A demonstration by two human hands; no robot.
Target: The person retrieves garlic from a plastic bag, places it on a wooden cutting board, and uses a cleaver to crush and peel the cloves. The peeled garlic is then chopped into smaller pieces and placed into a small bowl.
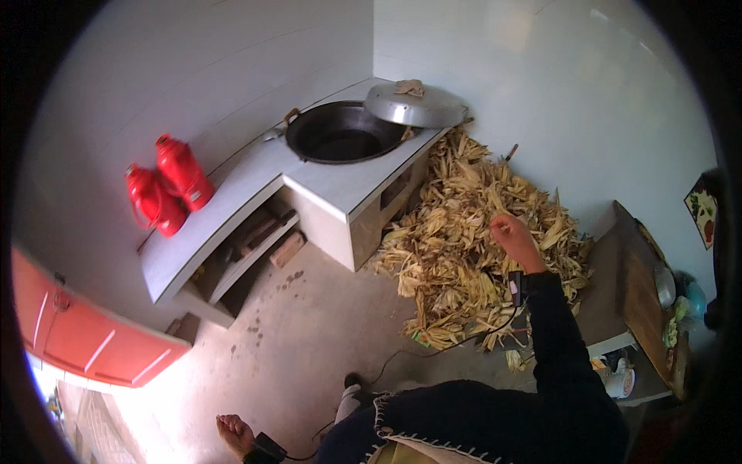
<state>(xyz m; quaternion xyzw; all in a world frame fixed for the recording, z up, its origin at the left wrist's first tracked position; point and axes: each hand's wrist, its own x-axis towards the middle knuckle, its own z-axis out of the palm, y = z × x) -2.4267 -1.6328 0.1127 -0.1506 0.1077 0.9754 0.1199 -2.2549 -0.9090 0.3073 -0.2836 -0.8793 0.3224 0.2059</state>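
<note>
My right hand [517,240] is stretched out over a large heap of dry corn husks [458,232], its fingers curled and nothing visible in them. Whether it touches the husks I cannot tell. Low on the left, my left hand [235,435] hangs over the bright floor with its fingers folded in and no object showing. Ahead, a wide black wok [342,145] is set into a pale tiled stove [324,185]. A domed metal lid [417,110] with a cloth on its top rests partly over the wok's right rim.
Two red thermos flasks [182,174] stand on the counter's left part. A metal ladle [272,134] lies beside the wok. Below is a brick [288,249]. An orange door [87,330] is at left, a table [603,278] with a wooden board [646,313] at right. A black cable [440,351] hangs from my right wrist.
</note>
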